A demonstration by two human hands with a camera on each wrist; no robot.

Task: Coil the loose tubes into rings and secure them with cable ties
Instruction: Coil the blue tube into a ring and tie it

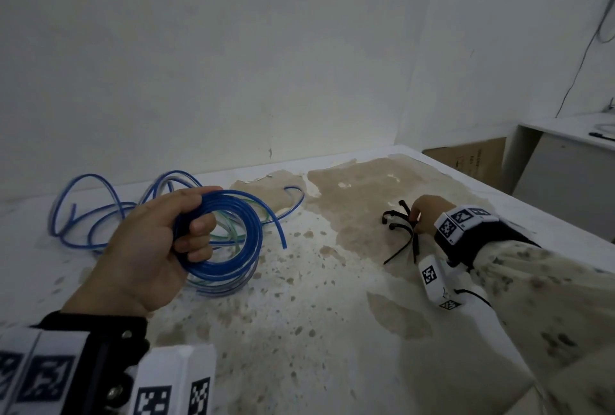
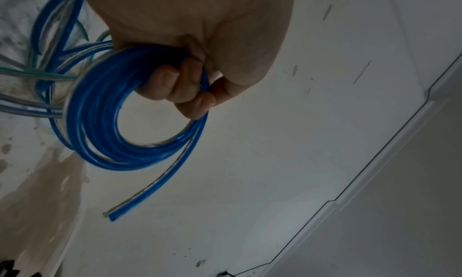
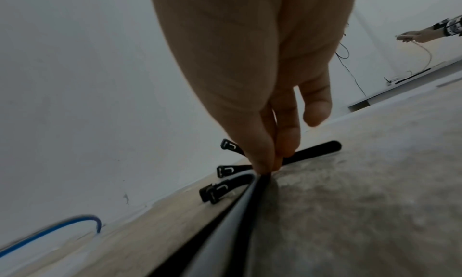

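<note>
My left hand (image 1: 186,231) grips a blue tube wound into a ring (image 1: 233,241) and holds it just above the table; in the left wrist view its fingers (image 2: 180,87) curl through the blue ring (image 2: 100,123), and a free end (image 2: 112,216) sticks out. More loose blue and clear tubes (image 1: 109,211) sprawl on the table behind it. To the right, my right hand (image 1: 419,218) reaches down to a small pile of black cable ties (image 1: 399,231). In the right wrist view its thumb and fingertips (image 3: 262,160) pinch one black tie (image 3: 312,150) among several ties (image 3: 225,188).
The stained white table (image 1: 299,314) meets a white wall at the back. A cardboard box (image 1: 472,161) and a white counter (image 1: 565,135) stand past the table's right edge. Another person's hand (image 3: 415,36) shows far off in the right wrist view.
</note>
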